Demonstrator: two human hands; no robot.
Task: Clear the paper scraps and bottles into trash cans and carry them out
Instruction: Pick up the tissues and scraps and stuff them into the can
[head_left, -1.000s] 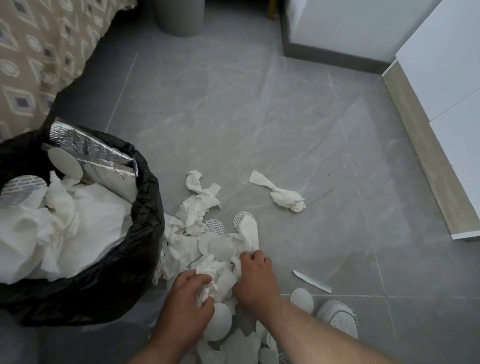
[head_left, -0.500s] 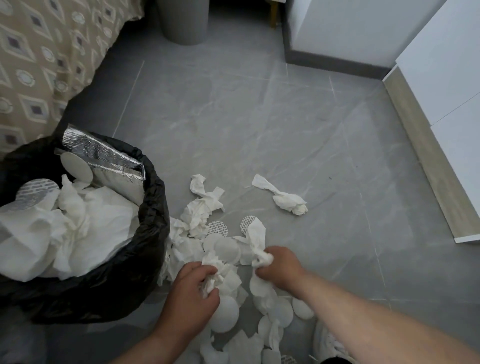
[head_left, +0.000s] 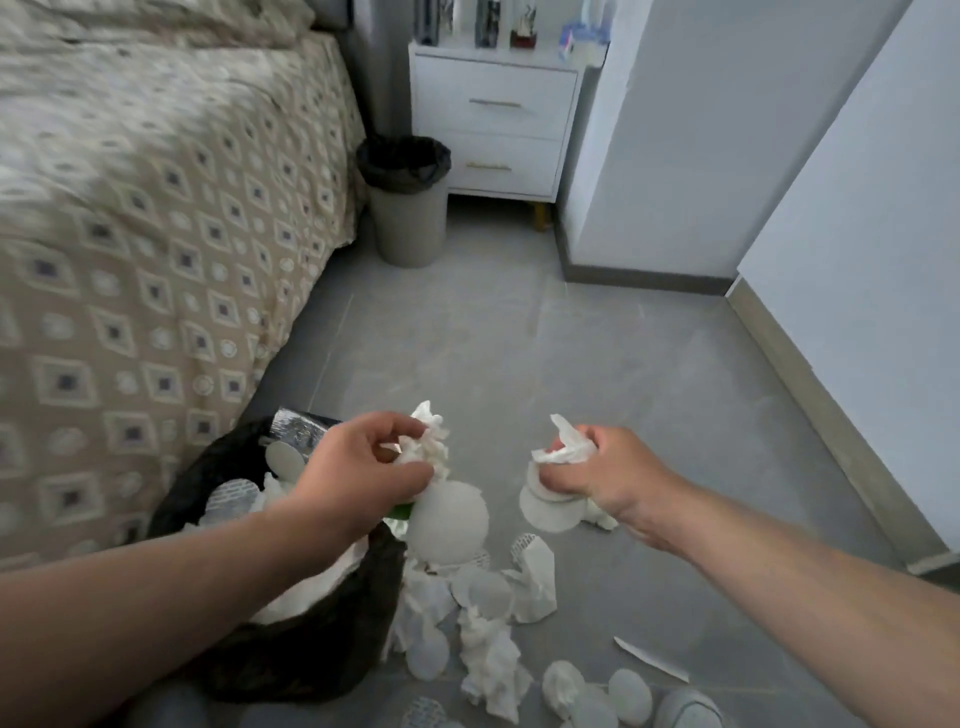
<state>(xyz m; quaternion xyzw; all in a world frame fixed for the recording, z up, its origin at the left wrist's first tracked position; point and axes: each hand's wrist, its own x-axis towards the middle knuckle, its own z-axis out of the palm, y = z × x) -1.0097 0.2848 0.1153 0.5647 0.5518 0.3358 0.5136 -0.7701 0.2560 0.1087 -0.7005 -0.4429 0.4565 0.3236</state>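
The left hand (head_left: 363, 467) is closed around a bunch of crumpled tissue (head_left: 428, 441), with a round white pad (head_left: 448, 522) hanging just below its fingers. It is raised above the floor, over the right rim of the near trash can (head_left: 332, 654), whose black liner already holds white paper, round pads and a silver foil piece (head_left: 301, 423). At 3 o'clock from it, well apart, the right hand (head_left: 602, 475) is clenched on its own wad of tissue and pads (head_left: 558, 467), also held up off the floor.

Below both hands, toward 6 o'clock, loose paper scraps (head_left: 488, 654) and more round pads lie scattered on the grey tile floor (head_left: 519, 353), touching the near can's side. A thin white strip (head_left: 652, 660) lies apart at about 4 o'clock from the pile.

At 12 o'clock stands a second trash can (head_left: 410, 218), grey with a black liner, between the patterned bed (head_left: 156, 218) and a white nightstand (head_left: 493, 119).
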